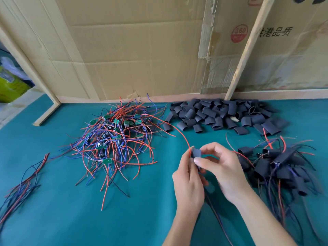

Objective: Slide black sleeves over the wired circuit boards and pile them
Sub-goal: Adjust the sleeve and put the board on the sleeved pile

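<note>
A black sleeve (196, 153) is held above the teal table, pinched between my left hand (188, 180) and my right hand (221, 167). A red wire (182, 135) arcs up from it toward the back; dark wires hang down below my left hand. Whatever is inside the sleeve is hidden. A tangled heap of green circuit boards with red, blue and black wires (115, 139) lies left of centre. Loose black sleeves (221, 114) are heaped at the back right. Sleeved boards (276, 164) are piled at the right.
A bundle of loose red, blue and black wires (23, 185) lies at the far left. Cardboard panels (142, 50) and wooden battens (245, 50) wall off the back. The teal mat (88, 219) covers the table.
</note>
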`<action>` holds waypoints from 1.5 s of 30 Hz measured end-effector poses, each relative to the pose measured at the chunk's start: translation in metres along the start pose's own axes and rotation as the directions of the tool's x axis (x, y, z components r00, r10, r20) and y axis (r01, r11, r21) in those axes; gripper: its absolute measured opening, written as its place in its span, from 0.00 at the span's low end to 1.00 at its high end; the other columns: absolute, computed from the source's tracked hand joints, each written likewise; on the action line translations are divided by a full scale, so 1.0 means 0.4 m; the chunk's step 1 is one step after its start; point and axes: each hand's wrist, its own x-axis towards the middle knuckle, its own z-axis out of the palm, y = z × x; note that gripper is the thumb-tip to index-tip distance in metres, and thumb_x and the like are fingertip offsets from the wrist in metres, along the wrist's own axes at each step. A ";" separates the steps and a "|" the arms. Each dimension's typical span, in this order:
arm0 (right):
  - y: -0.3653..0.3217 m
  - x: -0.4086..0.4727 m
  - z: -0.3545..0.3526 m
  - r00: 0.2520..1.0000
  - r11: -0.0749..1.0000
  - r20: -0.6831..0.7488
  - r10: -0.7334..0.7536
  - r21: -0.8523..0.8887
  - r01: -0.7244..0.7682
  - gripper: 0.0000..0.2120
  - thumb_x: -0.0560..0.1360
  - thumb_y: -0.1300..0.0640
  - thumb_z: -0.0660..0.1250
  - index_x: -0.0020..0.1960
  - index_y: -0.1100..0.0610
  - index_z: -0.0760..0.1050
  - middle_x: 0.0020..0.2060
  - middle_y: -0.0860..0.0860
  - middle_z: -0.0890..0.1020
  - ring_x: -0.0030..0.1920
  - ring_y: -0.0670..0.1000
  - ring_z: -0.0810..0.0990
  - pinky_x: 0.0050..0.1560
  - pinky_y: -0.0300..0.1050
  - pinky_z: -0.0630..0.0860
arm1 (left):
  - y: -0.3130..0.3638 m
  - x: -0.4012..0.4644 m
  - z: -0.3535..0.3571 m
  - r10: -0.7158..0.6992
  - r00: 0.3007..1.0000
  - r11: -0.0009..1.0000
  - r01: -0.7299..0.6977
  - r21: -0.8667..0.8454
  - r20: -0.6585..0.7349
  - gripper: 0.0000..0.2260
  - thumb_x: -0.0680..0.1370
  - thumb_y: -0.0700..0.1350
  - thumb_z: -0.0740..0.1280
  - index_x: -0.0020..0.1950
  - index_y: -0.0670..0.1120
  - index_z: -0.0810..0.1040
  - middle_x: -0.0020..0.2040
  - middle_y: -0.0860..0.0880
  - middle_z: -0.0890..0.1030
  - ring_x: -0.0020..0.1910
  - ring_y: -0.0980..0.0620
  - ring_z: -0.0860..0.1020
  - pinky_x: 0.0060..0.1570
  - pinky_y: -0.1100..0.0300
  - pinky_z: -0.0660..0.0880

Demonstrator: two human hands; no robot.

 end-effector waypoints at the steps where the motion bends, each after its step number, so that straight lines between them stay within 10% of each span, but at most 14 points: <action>1: -0.002 0.001 -0.009 0.999 1.000 0.036 0.014 0.009 -0.014 0.09 0.65 0.61 0.77 0.43 0.54 0.80 0.40 0.53 0.83 0.37 0.51 0.80 0.34 0.43 0.76 | -0.001 0.000 0.000 0.001 1.000 1.000 -0.001 -0.001 0.007 0.17 0.86 0.41 0.57 0.65 0.59 0.79 0.33 0.53 0.78 0.26 0.54 0.74 0.30 0.62 0.72; 10: -0.014 0.012 -0.071 0.984 0.989 0.151 0.096 0.098 -0.112 0.20 0.63 0.65 0.81 0.52 0.56 0.80 0.43 0.55 0.84 0.38 0.54 0.82 0.37 0.44 0.78 | -0.008 -0.004 0.003 0.042 0.992 0.998 -0.047 0.038 0.117 0.21 0.81 0.47 0.56 0.65 0.70 0.76 0.37 0.53 0.81 0.26 0.52 0.74 0.29 0.62 0.74; 15: -0.052 0.019 -0.103 0.976 0.976 -0.206 -0.077 0.183 0.116 0.17 0.62 0.53 0.81 0.50 0.53 0.86 0.42 0.52 0.85 0.41 0.51 0.80 0.39 0.38 0.76 | -0.013 -0.009 0.005 0.065 0.979 0.982 -0.097 0.164 0.191 0.22 0.80 0.45 0.55 0.65 0.69 0.74 0.37 0.53 0.83 0.26 0.51 0.71 0.34 0.53 0.76; 22: -0.094 0.018 -0.123 0.833 0.911 -0.481 -0.275 0.146 0.386 0.11 0.72 0.60 0.79 0.53 0.53 0.84 0.43 0.45 0.88 0.43 0.44 0.83 0.44 0.36 0.78 | 0.002 -0.021 0.016 0.121 0.949 0.906 -0.225 0.359 0.291 0.21 0.79 0.44 0.55 0.68 0.57 0.77 0.36 0.54 0.80 0.34 0.58 0.75 0.38 0.61 0.74; 31: -0.103 0.015 -0.123 0.864 0.888 -0.219 -0.453 -0.190 0.418 0.12 0.71 0.62 0.77 0.48 0.45 0.87 0.38 0.44 0.87 0.37 0.42 0.84 0.43 0.31 0.77 | 0.012 -0.029 0.020 0.116 0.929 0.851 -0.275 0.448 0.351 0.17 0.80 0.48 0.52 0.67 0.60 0.70 0.39 0.50 0.79 0.40 0.44 0.77 0.42 0.47 0.76; 36: -0.075 0.008 -0.127 0.942 0.907 -0.128 -0.311 -0.337 0.254 0.13 0.66 0.56 0.81 0.45 0.40 0.86 0.39 0.47 0.88 0.37 0.45 0.85 0.43 0.35 0.80 | 0.011 -0.024 0.020 0.129 0.947 0.882 -0.245 0.402 0.293 0.14 0.81 0.47 0.54 0.61 0.55 0.75 0.37 0.52 0.79 0.38 0.46 0.76 0.41 0.48 0.75; 41: -0.036 0.010 -0.110 0.979 0.968 -0.134 -0.155 -0.216 0.124 0.10 0.71 0.65 0.79 0.45 0.51 0.87 0.36 0.50 0.87 0.36 0.47 0.82 0.44 0.39 0.81 | 0.005 -0.019 0.018 0.144 0.975 0.941 -0.189 0.281 0.172 0.06 0.84 0.47 0.61 0.48 0.52 0.75 0.33 0.47 0.77 0.31 0.46 0.70 0.33 0.48 0.70; 45: -0.021 0.014 -0.102 0.969 0.995 -0.233 -0.087 -0.072 0.072 0.08 0.71 0.69 0.77 0.45 0.57 0.86 0.34 0.51 0.85 0.34 0.47 0.80 0.38 0.38 0.79 | 0.016 -0.018 0.016 0.121 0.986 0.967 -0.142 0.213 0.111 0.04 0.81 0.43 0.69 0.51 0.53 0.78 0.34 0.57 0.77 0.28 0.54 0.69 0.30 0.67 0.66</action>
